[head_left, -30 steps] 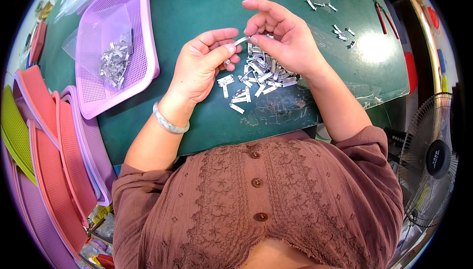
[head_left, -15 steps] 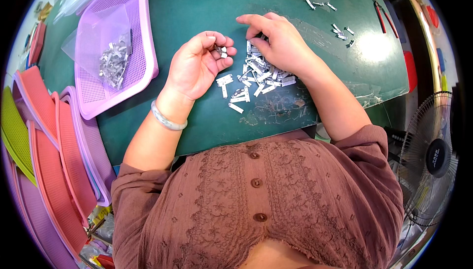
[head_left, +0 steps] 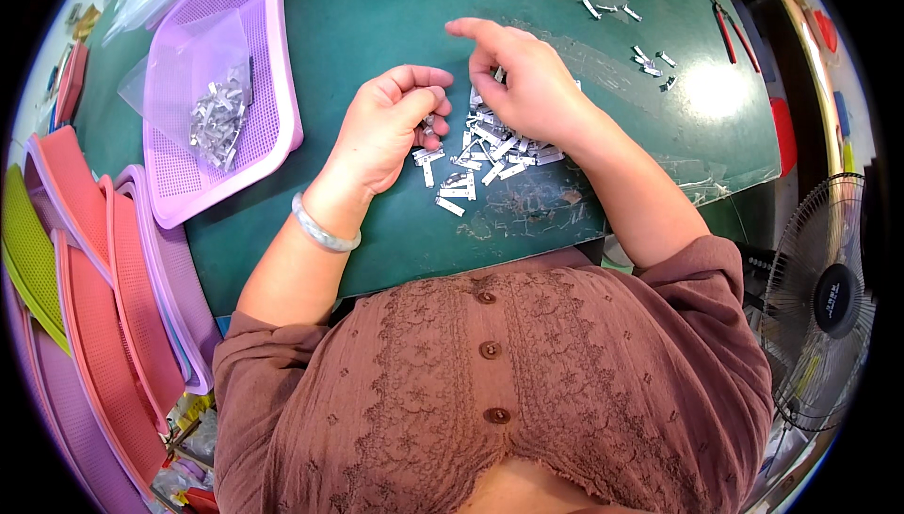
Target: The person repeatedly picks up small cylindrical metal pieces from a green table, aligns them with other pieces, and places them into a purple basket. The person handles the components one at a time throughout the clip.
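Our left hand [head_left: 388,126] has curled its thumb over small parts [head_left: 428,125]; our right hand [head_left: 527,81], loosely bent, overhangs the pile [head_left: 504,147] near the bench's [head_left: 377,241] front edge, its hold hidden from us. One batch lies bagged in the basket [head_left: 284,62]; many parts remain loose.

green tabletop [head_left: 377,6], scuffed near front edge, bright glare spot [head_left: 711,90] at right, wire-caged fan [head_left: 833,297] off right side, red rounded object [head_left: 782,137] by table edge, pink, purple, green perforated baskets [head_left: 105,354] lower left
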Demonstrator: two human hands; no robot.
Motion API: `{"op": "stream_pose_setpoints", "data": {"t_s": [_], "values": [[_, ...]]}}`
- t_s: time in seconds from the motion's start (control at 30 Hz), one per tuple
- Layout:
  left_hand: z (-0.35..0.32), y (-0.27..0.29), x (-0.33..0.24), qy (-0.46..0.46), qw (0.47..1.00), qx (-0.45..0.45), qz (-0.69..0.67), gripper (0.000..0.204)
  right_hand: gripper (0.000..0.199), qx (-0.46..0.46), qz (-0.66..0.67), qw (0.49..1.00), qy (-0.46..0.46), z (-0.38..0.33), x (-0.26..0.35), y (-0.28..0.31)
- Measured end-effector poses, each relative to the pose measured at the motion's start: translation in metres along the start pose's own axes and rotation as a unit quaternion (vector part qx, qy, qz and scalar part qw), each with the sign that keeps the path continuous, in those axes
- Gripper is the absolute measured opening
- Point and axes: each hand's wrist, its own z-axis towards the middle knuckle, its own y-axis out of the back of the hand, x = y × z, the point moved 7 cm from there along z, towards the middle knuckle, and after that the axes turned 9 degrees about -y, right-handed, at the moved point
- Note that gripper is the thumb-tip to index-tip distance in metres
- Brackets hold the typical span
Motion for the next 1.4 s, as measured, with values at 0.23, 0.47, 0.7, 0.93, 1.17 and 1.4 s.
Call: {"op": "stream_pose_setpoints", "data": {"t_s": [0.23, 0.47, 0.7, 0.93, 1.17, 1.4], "values": [[-0.002, -0.007, 0.001, 0.039, 0.998, 0.028, -0.049, 0.016, 0.048, -0.046, 0.071, 0.995, 0.057, -0.004, 0.023, 0.014], [-0.001, -0.006, 0.001, 0.044, 0.990, 0.020, -0.136, 0.011, 0.043, -0.027, 0.205, 0.978, 0.011, -0.003, 0.010, 0.008], [0.004, 0.000, 0.000, -0.004, 0.983, -0.002, -0.183, 0.013, 0.043, 0.079, 0.327, 0.939, -0.078, -0.004, -0.005, -0.004], [0.003, -0.001, -0.003, -0.044, 0.988, -0.010, -0.151, 0.014, 0.044, 0.079, 0.356, 0.926, -0.099, -0.004, -0.006, -0.006], [0.001, -0.003, -0.005, -0.057, 0.992, -0.004, -0.109, 0.016, 0.043, 0.044, 0.353, 0.928, -0.111, -0.003, -0.007, 0.000], [-0.003, -0.004, -0.009, -0.048, 0.995, -0.009, -0.088, 0.014, 0.043, 0.039, 0.336, 0.934, -0.113, -0.003, -0.010, 0.001]]}}
